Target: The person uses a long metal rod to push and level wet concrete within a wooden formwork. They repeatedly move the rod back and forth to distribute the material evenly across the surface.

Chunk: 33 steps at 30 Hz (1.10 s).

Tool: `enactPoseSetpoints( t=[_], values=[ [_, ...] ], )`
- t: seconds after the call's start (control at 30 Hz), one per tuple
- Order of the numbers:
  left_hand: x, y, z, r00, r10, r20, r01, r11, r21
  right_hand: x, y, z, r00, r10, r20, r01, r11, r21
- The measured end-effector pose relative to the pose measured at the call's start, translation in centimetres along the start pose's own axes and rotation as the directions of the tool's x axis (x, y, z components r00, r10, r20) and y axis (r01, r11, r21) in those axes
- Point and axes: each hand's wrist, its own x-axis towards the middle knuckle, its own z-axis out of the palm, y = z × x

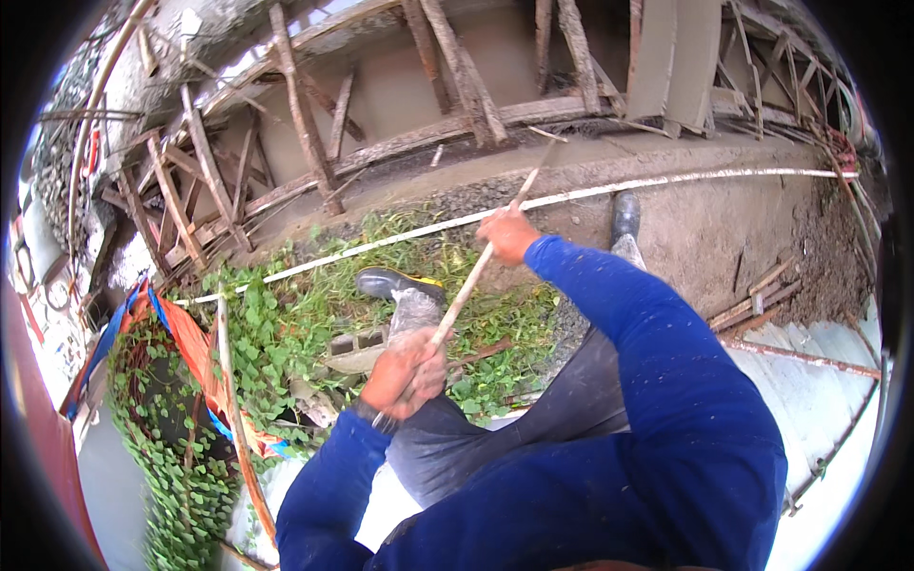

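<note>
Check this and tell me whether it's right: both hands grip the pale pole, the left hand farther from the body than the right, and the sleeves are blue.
Not quite: the hands' order is swapped. The head view shows the right hand farther from the body and the left hand nearer. Both do grip the pale pole, and the sleeves are blue.

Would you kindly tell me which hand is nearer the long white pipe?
Right: the right hand appears just below the white pipe in the picture; the left hand is farther back, toward the body.
</note>
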Motion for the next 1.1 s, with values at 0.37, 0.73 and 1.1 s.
enactPoseSetpoints(
  t=[0.37, 0.73, 1.1],
  values=[
    [-19.5, -1.9, 1.9, 0.827, 0.258, -0.500, -0.124, 0.950, 0.285, 5.8, -24.4, 3.1, 0.943, -0.304, -0.133, 0.326, 0.923, 0.206],
    [-19.1, -11.5, 16.1, 0.814, 0.269, -0.515, -0.104, 0.940, 0.326, -5.2, -21.7, -3.1, 0.864, -0.455, -0.215, 0.498, 0.832, 0.243],
    [-6.2, -11.8, 7.5, 0.998, 0.053, -0.038, -0.040, 0.959, 0.281, -15.7, -2.3, -2.0, 0.933, -0.100, -0.346, 0.132, 0.989, 0.068]
  ],
)
